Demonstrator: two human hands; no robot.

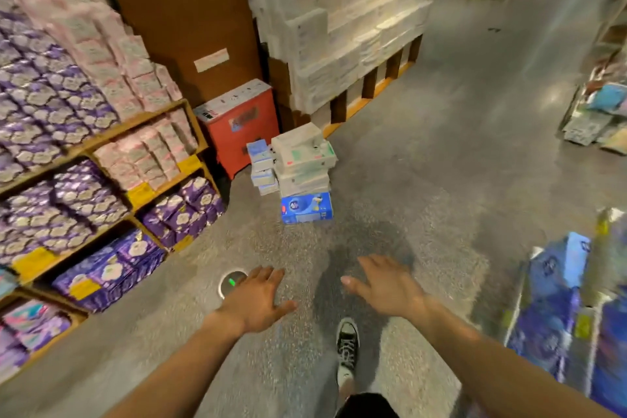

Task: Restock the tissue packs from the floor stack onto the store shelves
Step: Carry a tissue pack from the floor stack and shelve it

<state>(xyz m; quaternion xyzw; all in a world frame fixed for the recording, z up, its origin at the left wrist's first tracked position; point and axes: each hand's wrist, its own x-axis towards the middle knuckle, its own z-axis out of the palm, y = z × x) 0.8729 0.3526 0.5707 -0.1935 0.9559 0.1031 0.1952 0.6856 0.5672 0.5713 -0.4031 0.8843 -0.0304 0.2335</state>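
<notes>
Hovering over the floor, both hands empty. Left hand is palm down, fingers straight and loosely spread, thumb out to the right, touching nothing. Right hand is also palm down, fingers wide and relaxed, thumb pointing left toward the other hand, touching nothing. The two hands are level with each other, a gap of bare floor between them.

Tissue stack stands on the floor ahead of the hands, well apart from them. It is a column of pale wrapped packs, slightly askew, sitting on a blue box at the bottom. A shorter pile of small blue packs leans against its left side. Stack is just in front of a red box and near the corner of a pallet load of white packs.

Both forearms are bare and stretched forward from the bottom edge, angling inward, wrists roughly straight. One shoe shows between the arms.

Shelves run along the left, wooden, filled with purple packs and pink packs, yellow tags on the rails. A round floor disc with a green mark is partly covered by the left hand. Blurred blue packs at right.
</notes>
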